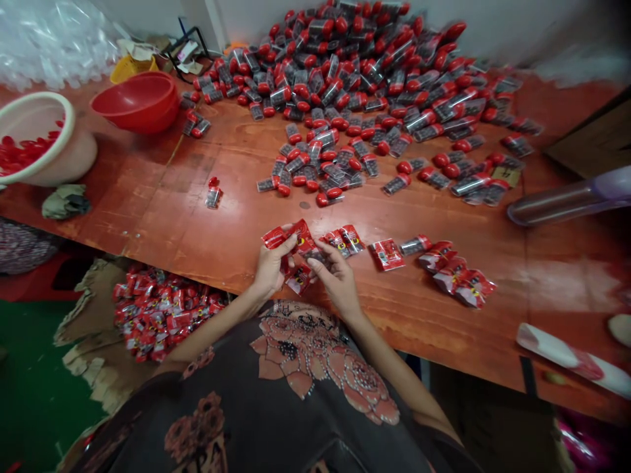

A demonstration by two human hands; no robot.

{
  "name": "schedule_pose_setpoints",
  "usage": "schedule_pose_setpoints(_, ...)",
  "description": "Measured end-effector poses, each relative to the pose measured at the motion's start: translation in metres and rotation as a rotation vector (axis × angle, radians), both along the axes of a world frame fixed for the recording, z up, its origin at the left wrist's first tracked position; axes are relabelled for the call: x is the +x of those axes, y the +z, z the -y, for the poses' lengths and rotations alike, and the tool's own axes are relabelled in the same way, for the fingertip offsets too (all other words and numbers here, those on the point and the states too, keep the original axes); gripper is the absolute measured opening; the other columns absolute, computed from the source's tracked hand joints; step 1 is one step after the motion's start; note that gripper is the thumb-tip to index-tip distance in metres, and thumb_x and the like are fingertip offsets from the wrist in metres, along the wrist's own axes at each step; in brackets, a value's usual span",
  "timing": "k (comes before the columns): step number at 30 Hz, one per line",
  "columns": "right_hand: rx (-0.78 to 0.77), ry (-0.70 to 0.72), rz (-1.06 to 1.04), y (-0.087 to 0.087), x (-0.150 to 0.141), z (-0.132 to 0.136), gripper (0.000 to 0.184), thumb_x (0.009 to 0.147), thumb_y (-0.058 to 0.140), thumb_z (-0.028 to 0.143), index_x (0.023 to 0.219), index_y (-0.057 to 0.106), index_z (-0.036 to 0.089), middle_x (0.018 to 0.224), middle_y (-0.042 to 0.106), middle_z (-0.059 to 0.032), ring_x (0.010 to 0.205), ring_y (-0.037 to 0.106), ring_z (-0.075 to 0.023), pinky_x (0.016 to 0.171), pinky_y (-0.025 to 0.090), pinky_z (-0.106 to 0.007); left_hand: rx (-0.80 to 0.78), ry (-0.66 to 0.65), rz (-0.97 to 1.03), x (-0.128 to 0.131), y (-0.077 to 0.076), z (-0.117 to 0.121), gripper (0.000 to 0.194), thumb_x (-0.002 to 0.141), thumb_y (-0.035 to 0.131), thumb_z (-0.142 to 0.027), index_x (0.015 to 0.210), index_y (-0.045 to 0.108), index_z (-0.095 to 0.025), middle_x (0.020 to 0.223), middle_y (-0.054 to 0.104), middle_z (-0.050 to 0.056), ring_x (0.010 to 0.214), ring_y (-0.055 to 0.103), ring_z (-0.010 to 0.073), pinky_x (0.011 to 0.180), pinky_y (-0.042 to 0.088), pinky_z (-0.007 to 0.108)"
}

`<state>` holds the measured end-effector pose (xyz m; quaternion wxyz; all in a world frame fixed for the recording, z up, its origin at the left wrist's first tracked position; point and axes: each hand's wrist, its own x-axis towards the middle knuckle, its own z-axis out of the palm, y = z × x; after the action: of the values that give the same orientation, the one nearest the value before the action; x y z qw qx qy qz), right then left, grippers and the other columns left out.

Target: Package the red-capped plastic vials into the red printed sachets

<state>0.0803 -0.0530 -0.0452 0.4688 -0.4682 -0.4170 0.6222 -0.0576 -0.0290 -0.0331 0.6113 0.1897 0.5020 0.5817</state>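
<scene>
At the near edge of the table, my left hand point(271, 268) is closed on red printed packets point(301, 235), thumb on top. My right hand point(339, 279) meets it from the other side, fingers pinched at the lower end of the same packet, where something dark shows; I cannot make out whether that is a separate piece. Just below the hands is another red packet point(298, 281). Right of them lie a pair of packets point(348, 240), a flat red packet point(387, 255), one clear tube with dark contents point(415, 245) and a row of filled packets point(458, 272).
A large heap of red-capped tubes point(345, 79) covers the back. A lone tube point(213, 196) lies left of centre. At left stand a white bucket point(73, 141) of red caps and a red bowl point(133, 105). Below the table, a carton point(93, 348) holds many red packets point(162, 305).
</scene>
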Motion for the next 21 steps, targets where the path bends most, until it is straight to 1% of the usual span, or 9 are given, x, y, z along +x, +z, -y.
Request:
schedule_pose_setpoints(2, 0.003, -0.026, 0.021, -0.001, -0.002, 0.002, 0.037, 0.082, 0.069, 0.034, 0.119, 0.064, 0.032, 0.095, 0.067, -0.0005, 0.062, 0.058, -0.0120, 0.057, 0.054, -0.031, -0.004, 0.071, -0.013, 0.002, 0.000, 0.000, 0.024, 0.068, 0.081, -0.033, 0.076, 0.066, -0.017, 0.069, 0.064, -0.002, 0.039, 0.044, 0.0034, 0.035, 0.029, 0.020)
schedule_pose_setpoints(4, -0.015, -0.043, 0.025, -0.002, -0.003, 0.004, 0.037, 0.082, 0.068, 0.035, 0.119, 0.064, 0.031, 0.091, 0.068, -0.0002, 0.061, 0.058, -0.0120, 0.057, 0.054, -0.031, -0.007, 0.124, -0.031, 0.004, 0.001, 0.001, 0.026, 0.071, 0.079, -0.037, 0.070, 0.062, -0.018, 0.061, 0.060, -0.003, 0.037, 0.044, 0.0043, 0.035, 0.030, 0.020)
schedule_pose_setpoints(6, -0.023, -0.052, 0.030, -0.004, -0.003, 0.005, 0.038, 0.082, 0.067, 0.036, 0.120, 0.063, 0.030, 0.090, 0.068, -0.0002, 0.060, 0.058, -0.0120, 0.058, 0.055, -0.031, -0.002, 0.135, -0.049, 0.006, 0.003, 0.004, 0.029, 0.072, 0.077, -0.041, 0.068, 0.060, -0.018, 0.056, 0.057, -0.004, 0.036, 0.043, 0.0045, 0.034, 0.029, 0.020)
schedule_pose_setpoints(8, -0.010, -0.060, 0.046, -0.007, -0.003, 0.006, 0.039, 0.083, 0.067, 0.037, 0.121, 0.063, 0.030, 0.096, 0.069, -0.0015, 0.067, 0.062, -0.0136, 0.063, 0.057, -0.033, 0.002, 0.083, -0.082, 0.006, 0.004, 0.007, 0.030, 0.068, 0.081, -0.038, 0.068, 0.059, -0.018, 0.056, 0.056, -0.005, 0.035, 0.043, 0.0043, 0.035, 0.030, 0.020)
schedule_pose_setpoints(11, 0.033, -0.064, 0.083, -0.011, -0.002, 0.007, 0.038, 0.084, 0.065, 0.037, 0.122, 0.061, 0.031, 0.109, 0.069, -0.0032, 0.087, 0.066, -0.0185, 0.078, 0.059, -0.040, -0.006, -0.023, -0.145, 0.006, 0.006, 0.009, 0.031, 0.060, 0.086, -0.031, 0.071, 0.060, -0.017, 0.060, 0.060, -0.005, 0.039, 0.044, 0.0046, 0.038, 0.033, 0.020)
schedule_pose_setpoints(14, 0.110, -0.071, 0.153, -0.013, -0.003, 0.011, 0.041, 0.087, 0.063, 0.034, 0.127, 0.057, 0.033, 0.117, 0.067, -0.0037, 0.104, 0.065, -0.0216, 0.095, 0.054, -0.046, -0.008, -0.050, -0.190, 0.006, 0.008, 0.010, 0.031, 0.060, 0.085, -0.029, 0.074, 0.061, -0.017, 0.062, 0.061, -0.004, 0.045, 0.046, 0.0057, 0.040, 0.035, 0.021)
schedule_pose_setpoints(17, 0.162, -0.069, 0.214, -0.013, -0.005, 0.013, 0.046, 0.088, 0.061, 0.033, 0.133, 0.053, 0.035, 0.127, 0.064, -0.0045, 0.115, 0.061, -0.0236, 0.105, 0.047, -0.050, 0.007, -0.048, -0.201, 0.007, 0.008, 0.011, 0.031, 0.060, 0.085, -0.028, 0.077, 0.061, -0.018, 0.064, 0.061, -0.004, 0.047, 0.046, 0.0062, 0.042, 0.036, 0.021)
schedule_pose_setpoints(19, 0.153, -0.046, 0.207, -0.011, -0.005, 0.012, 0.048, 0.087, 0.061, 0.033, 0.135, 0.052, 0.035, 0.128, 0.063, -0.0048, 0.115, 0.061, -0.0242, 0.104, 0.048, -0.049, 0.009, -0.052, -0.196, 0.008, 0.008, 0.013, 0.032, 0.060, 0.086, -0.027, 0.080, 0.062, -0.019, 0.067, 0.062, -0.003, 0.049, 0.047, 0.0066, 0.042, 0.036, 0.021)
schedule_pose_setpoints(21, 0.100, -0.015, 0.168, -0.008, -0.004, 0.010, 0.051, 0.087, 0.061, 0.034, 0.137, 0.049, 0.035, 0.120, 0.066, -0.0053, 0.104, 0.065, -0.0235, 0.092, 0.056, -0.046, 0.004, -0.088, -0.185, 0.008, 0.008, 0.014, 0.029, 0.060, 0.085, -0.026, 0.078, 0.063, -0.018, 0.066, 0.062, -0.003, 0.048, 0.048, 0.0067, 0.042, 0.035, 0.021)
